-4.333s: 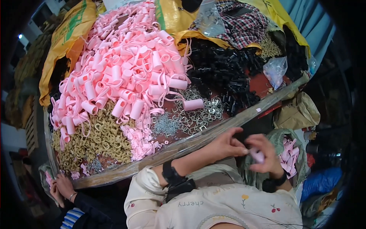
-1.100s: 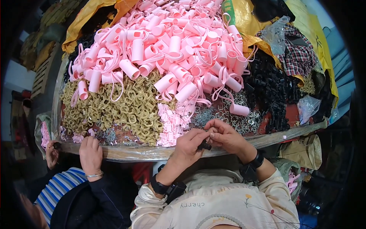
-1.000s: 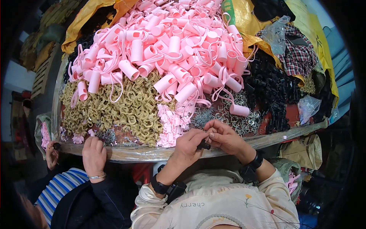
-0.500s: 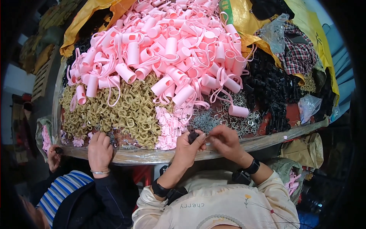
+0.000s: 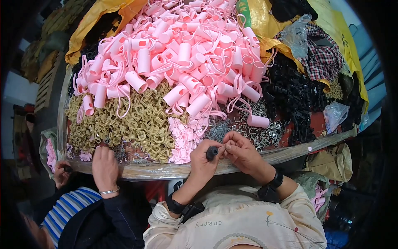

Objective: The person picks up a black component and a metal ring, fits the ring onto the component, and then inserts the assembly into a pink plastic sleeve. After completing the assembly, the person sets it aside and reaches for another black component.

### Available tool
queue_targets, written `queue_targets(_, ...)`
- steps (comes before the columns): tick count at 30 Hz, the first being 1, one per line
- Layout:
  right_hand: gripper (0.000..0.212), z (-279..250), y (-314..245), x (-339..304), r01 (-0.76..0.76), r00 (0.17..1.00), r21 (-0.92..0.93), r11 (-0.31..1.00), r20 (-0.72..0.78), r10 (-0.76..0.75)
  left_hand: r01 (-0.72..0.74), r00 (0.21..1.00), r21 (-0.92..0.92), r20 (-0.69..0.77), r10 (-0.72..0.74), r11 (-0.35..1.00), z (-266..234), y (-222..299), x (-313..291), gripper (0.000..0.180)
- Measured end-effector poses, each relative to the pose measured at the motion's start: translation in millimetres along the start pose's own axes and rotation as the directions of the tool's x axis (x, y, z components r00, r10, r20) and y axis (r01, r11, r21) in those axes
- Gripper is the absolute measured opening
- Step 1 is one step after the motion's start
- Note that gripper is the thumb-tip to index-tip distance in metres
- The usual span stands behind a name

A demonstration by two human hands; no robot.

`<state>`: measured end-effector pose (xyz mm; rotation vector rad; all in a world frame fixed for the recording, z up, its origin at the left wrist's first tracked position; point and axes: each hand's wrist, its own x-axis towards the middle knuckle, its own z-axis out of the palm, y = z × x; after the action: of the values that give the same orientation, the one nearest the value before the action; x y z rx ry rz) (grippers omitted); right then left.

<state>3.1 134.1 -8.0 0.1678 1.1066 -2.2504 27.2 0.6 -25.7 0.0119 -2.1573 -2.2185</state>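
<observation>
Close to the table's near edge, my left hand (image 5: pixel 202 162) is closed around a small black cylindrical part (image 5: pixel 212 152), one round end of which faces up. Beside it, the thumb and fingers of my right hand (image 5: pixel 245 154) are pinched together. Its fingertips meet those of my left hand; whatever sits between them is too small to make out. Just beyond the hands lie a heap of tiny grey metal pieces (image 5: pixel 218 130), a pile of small pink pieces (image 5: pixel 182 139) and silvery metal hooks (image 5: pixel 265 139).
Pink cylinders with straps (image 5: pixel 184 52) form a big heap at the back. Tan ring-like parts (image 5: pixel 137 133) lie left, black parts (image 5: pixel 294 95) right. A co-worker's hand (image 5: pixel 105 166) reaches over the wooden table edge (image 5: pixel 145 170); their other hand (image 5: pixel 62 174) holds something black.
The black part in my left hand has tipped so its round end shows. My right hand has come slightly closer, its fingers now pinched. The co-worker's near hand has shifted slightly.
</observation>
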Motion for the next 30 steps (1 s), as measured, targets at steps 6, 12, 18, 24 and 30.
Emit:
queue_targets(6, 0.018, 2, -6, -5, -0.202, 0.979, 0.036, 0.979, 0.003, 0.202, -0.308, 0.945, 0.227, -0.042, 0.325, 0.924, 0, 2, -1, 0.011)
queue_targets(12, 0.03, 3, -10, -9, -0.342, 0.939, 0.014, 0.94, 0.034, 0.341, -0.418, 0.897, 0.265, -0.031, 0.441, 0.869, 1, 4, -2, 0.012)
queue_targets(18, 0.023, 2, 3, -9, -0.017, 0.999, -0.26, 0.966, -0.042, 0.006, -0.323, 0.934, 0.294, -0.052, 0.353, 0.9, 2, 2, -3, 0.009)
queue_targets(24, 0.016, -8, -7, -8, 0.416, 0.722, -0.907, 0.059, 0.29, -0.628, 0.355, 0.909, -0.407, -0.06, -0.413, 0.841, -2, 6, 0, 0.007)
queue_targets(30, 0.015, -18, -16, -3, 0.204, 0.974, -0.832, 0.515, 0.119, -0.193, 0.206, 0.976, 0.051, 0.055, -0.209, 0.977, -6, 6, 9, 0.013)
